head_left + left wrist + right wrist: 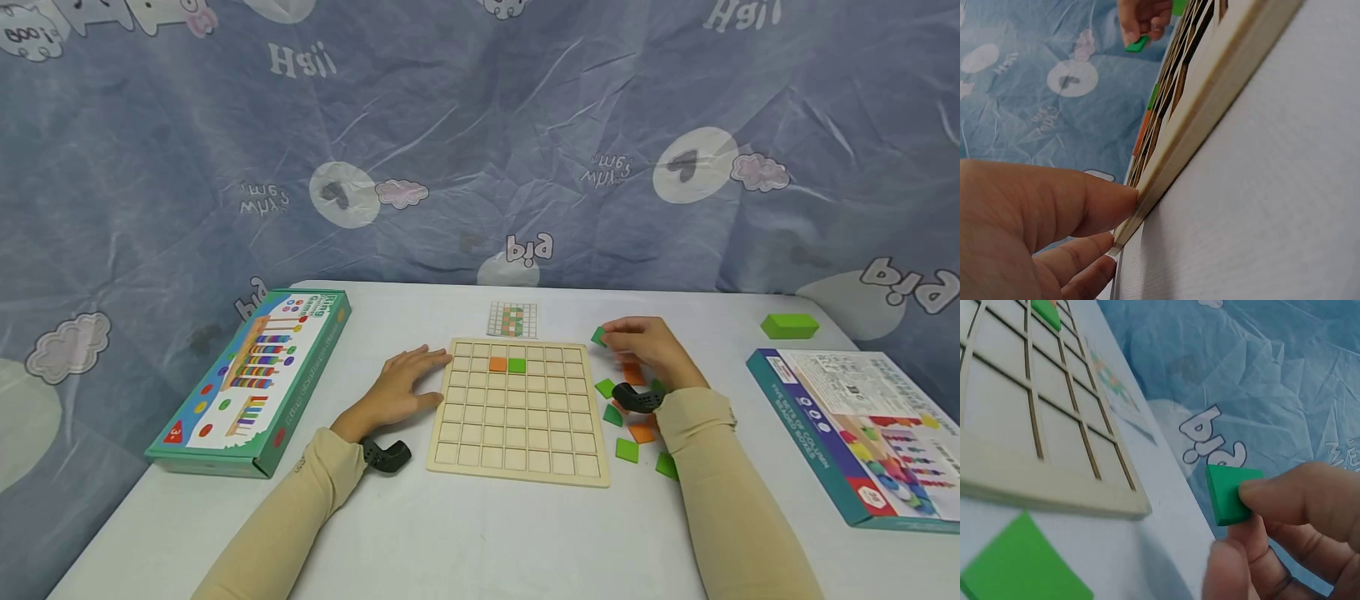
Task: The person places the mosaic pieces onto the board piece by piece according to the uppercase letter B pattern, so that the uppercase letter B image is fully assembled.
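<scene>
Right fingers [1297, 494] pinch a green tile [1227, 500]; the backdrop [480, 142] reads "Hai!"

Head view looks forward-down; wrist views, closer, share the board [515, 414].

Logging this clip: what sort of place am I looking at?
Most likely an indoor tabletop play or recording setup, though the wider room is out of view: a creased blue printed sheet hangs behind a white table, on which lies a flat, pale wooden grid board.
</scene>
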A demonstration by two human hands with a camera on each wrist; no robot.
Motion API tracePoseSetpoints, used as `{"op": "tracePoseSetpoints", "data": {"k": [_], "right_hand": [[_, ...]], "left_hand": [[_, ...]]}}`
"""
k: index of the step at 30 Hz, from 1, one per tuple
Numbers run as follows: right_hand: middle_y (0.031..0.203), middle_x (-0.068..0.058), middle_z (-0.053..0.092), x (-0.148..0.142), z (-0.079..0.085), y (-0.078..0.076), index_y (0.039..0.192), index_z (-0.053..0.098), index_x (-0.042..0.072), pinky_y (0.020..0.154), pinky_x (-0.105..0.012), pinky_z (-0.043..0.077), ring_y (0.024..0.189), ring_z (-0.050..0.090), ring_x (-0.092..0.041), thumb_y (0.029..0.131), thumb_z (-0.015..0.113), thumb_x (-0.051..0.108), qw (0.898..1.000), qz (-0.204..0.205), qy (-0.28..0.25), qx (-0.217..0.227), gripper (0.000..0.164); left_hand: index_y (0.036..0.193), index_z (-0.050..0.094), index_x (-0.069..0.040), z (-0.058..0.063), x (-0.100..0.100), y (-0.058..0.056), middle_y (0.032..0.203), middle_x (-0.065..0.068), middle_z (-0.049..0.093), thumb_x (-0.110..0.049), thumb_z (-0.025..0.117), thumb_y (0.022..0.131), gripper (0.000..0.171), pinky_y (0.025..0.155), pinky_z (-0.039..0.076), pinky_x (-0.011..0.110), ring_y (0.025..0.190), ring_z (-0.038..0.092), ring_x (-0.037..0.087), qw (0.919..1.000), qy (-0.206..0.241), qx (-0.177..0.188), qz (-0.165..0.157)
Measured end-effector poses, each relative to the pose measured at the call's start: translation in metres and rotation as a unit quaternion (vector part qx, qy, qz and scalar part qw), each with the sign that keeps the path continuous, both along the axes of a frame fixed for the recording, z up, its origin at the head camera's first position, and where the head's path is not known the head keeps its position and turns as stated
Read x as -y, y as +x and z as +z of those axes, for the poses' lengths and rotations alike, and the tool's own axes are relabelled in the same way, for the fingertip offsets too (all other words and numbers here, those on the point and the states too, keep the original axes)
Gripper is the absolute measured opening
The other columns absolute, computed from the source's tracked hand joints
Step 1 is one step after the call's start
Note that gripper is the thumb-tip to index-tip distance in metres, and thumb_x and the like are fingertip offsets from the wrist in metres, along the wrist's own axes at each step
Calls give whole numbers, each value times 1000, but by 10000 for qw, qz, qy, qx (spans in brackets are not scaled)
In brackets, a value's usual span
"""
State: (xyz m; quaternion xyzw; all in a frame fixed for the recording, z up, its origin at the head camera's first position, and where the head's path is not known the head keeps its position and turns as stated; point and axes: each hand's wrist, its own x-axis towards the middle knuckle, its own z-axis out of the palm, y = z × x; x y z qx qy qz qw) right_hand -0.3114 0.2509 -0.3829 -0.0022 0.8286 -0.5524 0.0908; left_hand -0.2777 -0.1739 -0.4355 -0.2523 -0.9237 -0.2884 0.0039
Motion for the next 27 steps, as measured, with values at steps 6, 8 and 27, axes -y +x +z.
{"op": "tracePoseSetpoints", "data": {"k": [6, 8, 27], "right_hand": [[102, 10, 72, 6, 2, 0, 149, 53, -13, 92, -28, 62, 95, 74, -6, 106, 68, 14, 9961, 267, -824, 185, 52], [101, 10, 72, 9, 1, -1, 150, 52, -14, 91, -27, 62, 94, 75, -6, 107, 67, 12, 9937, 322, -1041, 251, 52], [102, -2, 68, 38, -5, -2, 133, 62, -13, 83, -24, 63, 87, 75, -10, 107, 64, 3, 9869, 729, -1413, 274, 31]], "left_hand": [[158, 55, -5, 0, 0, 1, 167, 17, 47, -24, 69, 94, 69, 129, 14, 67, 161, 29, 43, 10000, 16, 34, -14], [158, 55, -5, 0, 0, 0, 167, 17, 48, -24, 68, 94, 68, 129, 14, 67, 161, 29, 44, 10000, 14, 11, -22], [158, 54, -5, 2, -1, 2, 167, 17, 47, -24, 68, 93, 69, 129, 14, 68, 161, 29, 44, 10000, -13, 18, -21]]}}
